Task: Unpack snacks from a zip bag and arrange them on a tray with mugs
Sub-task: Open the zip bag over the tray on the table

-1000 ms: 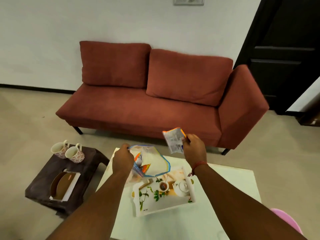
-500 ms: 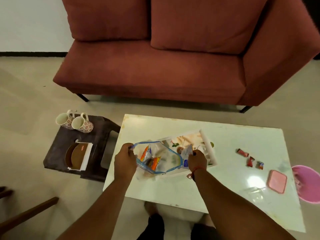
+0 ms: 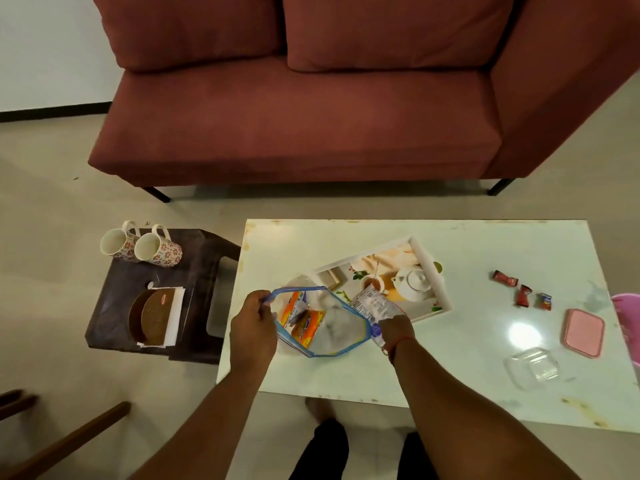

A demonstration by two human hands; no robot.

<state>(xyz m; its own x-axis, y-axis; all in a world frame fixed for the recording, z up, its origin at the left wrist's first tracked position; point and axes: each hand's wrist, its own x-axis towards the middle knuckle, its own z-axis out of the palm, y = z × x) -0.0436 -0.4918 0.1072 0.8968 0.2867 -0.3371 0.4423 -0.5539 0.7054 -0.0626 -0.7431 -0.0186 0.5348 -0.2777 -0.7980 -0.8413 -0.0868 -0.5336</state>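
Observation:
A clear zip bag (image 3: 332, 327) with a blue rim hangs open above the white table (image 3: 450, 244). My left hand (image 3: 252, 323) pinches its left rim. My right hand (image 3: 396, 325) holds a white snack packet (image 3: 375, 304) and touches the bag's right rim. Orange snack packets (image 3: 304, 320) lie inside the bag. The white tray (image 3: 429, 271) with a printed teapot picture sits just behind the bag. Two floral mugs (image 3: 142, 245) lie on their sides on the dark stool at left.
A dark stool (image 3: 207, 271) left of the table also holds a brown round box (image 3: 156, 315). Three red candies (image 3: 523, 289), a pink lid (image 3: 583, 332) and a clear container (image 3: 531, 368) lie on the table's right side. A red sofa (image 3: 294, 126) stands behind.
My right hand came down with the white packet from above the bag to the bag's right rim. The view tilted down to the table.

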